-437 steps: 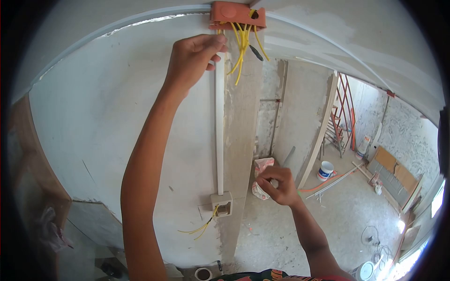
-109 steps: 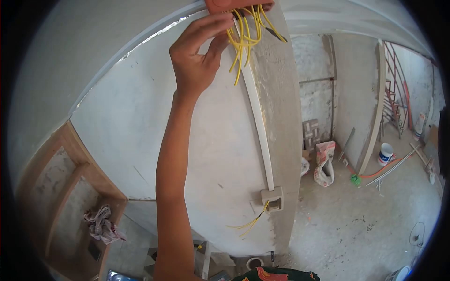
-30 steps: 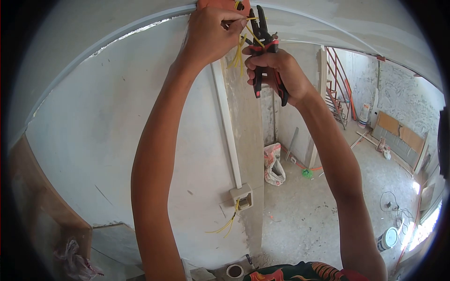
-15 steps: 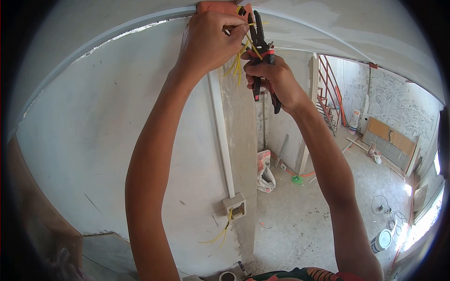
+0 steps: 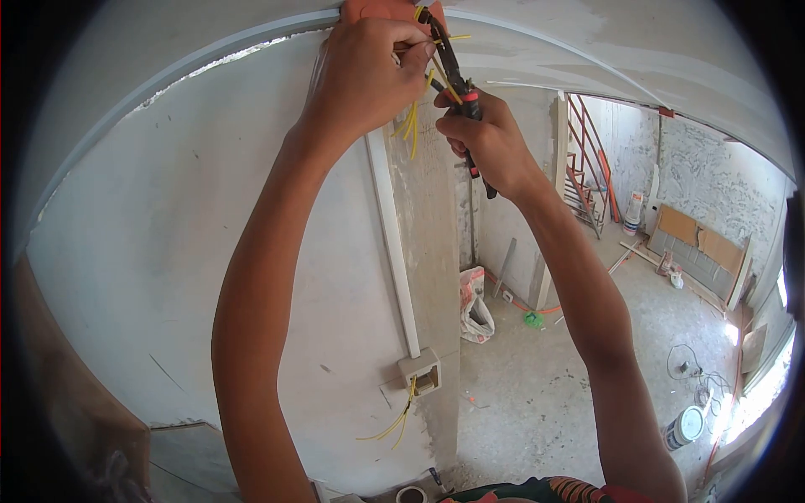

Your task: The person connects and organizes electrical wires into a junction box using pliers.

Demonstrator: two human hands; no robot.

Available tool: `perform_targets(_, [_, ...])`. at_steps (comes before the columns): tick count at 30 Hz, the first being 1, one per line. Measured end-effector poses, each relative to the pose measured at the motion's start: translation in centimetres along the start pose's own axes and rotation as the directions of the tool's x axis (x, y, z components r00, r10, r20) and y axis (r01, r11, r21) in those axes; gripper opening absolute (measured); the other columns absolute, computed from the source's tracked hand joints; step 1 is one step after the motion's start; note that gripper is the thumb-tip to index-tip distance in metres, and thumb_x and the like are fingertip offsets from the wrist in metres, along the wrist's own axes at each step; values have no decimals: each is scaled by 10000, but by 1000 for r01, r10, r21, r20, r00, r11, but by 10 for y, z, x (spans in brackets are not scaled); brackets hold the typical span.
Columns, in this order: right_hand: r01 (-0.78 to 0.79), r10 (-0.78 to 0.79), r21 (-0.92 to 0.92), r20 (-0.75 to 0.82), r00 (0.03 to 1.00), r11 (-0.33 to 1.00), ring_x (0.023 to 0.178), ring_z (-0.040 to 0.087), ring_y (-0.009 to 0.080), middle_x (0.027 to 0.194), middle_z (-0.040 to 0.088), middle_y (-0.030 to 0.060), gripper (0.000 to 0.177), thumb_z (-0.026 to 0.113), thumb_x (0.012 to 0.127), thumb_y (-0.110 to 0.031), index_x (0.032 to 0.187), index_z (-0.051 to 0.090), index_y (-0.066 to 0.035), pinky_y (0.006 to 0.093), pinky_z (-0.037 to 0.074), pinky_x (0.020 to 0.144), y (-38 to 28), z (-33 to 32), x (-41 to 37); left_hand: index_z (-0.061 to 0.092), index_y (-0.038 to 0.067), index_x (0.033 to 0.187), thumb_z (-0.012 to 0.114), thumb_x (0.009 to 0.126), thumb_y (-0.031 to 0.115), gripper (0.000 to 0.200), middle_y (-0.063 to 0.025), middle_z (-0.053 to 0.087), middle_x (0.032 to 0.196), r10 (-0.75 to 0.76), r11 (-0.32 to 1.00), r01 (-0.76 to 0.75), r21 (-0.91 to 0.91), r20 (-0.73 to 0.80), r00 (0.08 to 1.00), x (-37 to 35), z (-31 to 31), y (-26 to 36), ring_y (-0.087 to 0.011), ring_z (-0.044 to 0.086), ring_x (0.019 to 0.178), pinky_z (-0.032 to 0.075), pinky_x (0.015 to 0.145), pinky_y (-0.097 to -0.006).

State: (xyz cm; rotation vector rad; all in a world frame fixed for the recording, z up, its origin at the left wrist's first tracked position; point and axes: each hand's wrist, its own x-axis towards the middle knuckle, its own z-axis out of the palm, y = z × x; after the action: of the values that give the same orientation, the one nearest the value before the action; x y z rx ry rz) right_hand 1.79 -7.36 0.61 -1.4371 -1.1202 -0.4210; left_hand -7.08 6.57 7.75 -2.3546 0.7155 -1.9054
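Observation:
High up near the ceiling, my left hand [image 5: 381, 71] pinches a yellow wire [image 5: 457, 37] between thumb and forefinger. My right hand [image 5: 486, 138] is wrapped round the handles of wire strippers [image 5: 449, 60], whose dark jaws point up and cross the wire just beside my left fingertips. Behind my left hand an orange junction box [image 5: 392, 12] sits at the top of the wall. More yellow wires [image 5: 408, 130] hang below it, between my two hands.
White trunking [image 5: 392, 243] runs down the wall to an outlet box [image 5: 419, 374] with yellow wires hanging out. Far below, the floor holds a sack [image 5: 475, 314], a bucket [image 5: 688, 426], tangled cable [image 5: 696, 373] and cardboard [image 5: 700, 239]. Red stairs [image 5: 587, 163] stand further back.
The wire strippers have turned and their handles have come closer together. Both hands have shifted slightly left, the wire still pinched in the left one.

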Motion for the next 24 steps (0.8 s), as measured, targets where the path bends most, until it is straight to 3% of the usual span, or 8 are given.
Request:
perform_targets(2, [15, -20, -94, -63, 998, 996, 648, 538, 218, 672, 549, 112, 390, 596, 756, -180, 1059, 591, 65, 342, 431, 660, 1, 0, -2, 676, -25, 901, 605, 932, 150, 191, -92, 685, 721, -22, 995, 12, 103, 96, 995, 1, -6, 9, -142, 658, 617, 491, 595, -284])
perform_targets(5, [66, -86, -174, -109, 990, 982, 680, 568, 270, 702, 586, 158, 407, 596, 740, -182, 1056, 593, 74, 365, 448, 696, -2, -2, -2, 633, -20, 928, 573, 940, 132, 164, -97, 658, 723, -58, 996, 45, 71, 190, 980, 6, -11, 17, -146, 630, 625, 482, 606, -299])
perform_targets(8, [93, -112, -157, -118, 987, 983, 690, 575, 291, 711, 596, 180, 400, 592, 731, -182, 1035, 595, 77, 385, 457, 706, -2, -4, -2, 614, -34, 906, 576, 869, 149, 191, -173, 646, 786, -168, 986, 166, 34, 319, 933, 16, -16, 18, -306, 633, 714, 488, 724, -397])
perform_targets(11, [130, -147, -137, -122, 981, 982, 669, 567, 286, 687, 583, 182, 370, 587, 716, -172, 992, 602, 75, 403, 457, 690, 1, -4, 3, 591, -4, 1063, 584, 947, 160, 201, -20, 522, 716, -280, 957, 281, 75, 496, 822, 22, -33, 29, -109, 558, 717, 465, 631, -291])
perform_targets(14, [153, -165, -102, -118, 979, 983, 642, 550, 272, 663, 570, 179, 340, 589, 700, -165, 945, 611, 70, 406, 453, 668, 3, -2, 6, 593, 16, 1079, 654, 917, 180, 239, 11, 449, 687, 2, 989, 63, -137, 434, 901, 18, -22, 8, -82, 493, 677, 422, 590, -277])
perform_targets(17, [133, -136, -43, -97, 986, 990, 610, 510, 246, 640, 548, 158, 318, 600, 691, -171, 901, 621, 68, 386, 439, 636, -3, -4, 5, 610, 29, 1048, 736, 857, 172, 269, 19, 436, 662, 79, 997, -73, -28, 386, 919, 21, -21, 1, -62, 410, 619, 382, 546, -270])
perform_targets(22, [120, -119, 98, -20, 993, 988, 622, 476, 107, 666, 526, 33, 296, 656, 758, -205, 936, 646, 32, 282, 388, 587, 5, -6, 4, 635, 31, 946, 770, 816, 126, 210, 37, 399, 620, 50, 988, -95, 122, 326, 944, 20, -18, 1, -52, 367, 565, 370, 495, -267])
perform_targets(24, [96, -90, 179, -43, 995, 979, 606, 458, 122, 625, 505, 31, 308, 677, 697, -206, 889, 669, 35, 294, 377, 576, 10, -2, 4, 631, 27, 904, 776, 808, 123, 198, 38, 400, 601, 62, 986, -106, 129, 303, 951, 21, -15, 2, -51, 367, 551, 365, 481, -268])
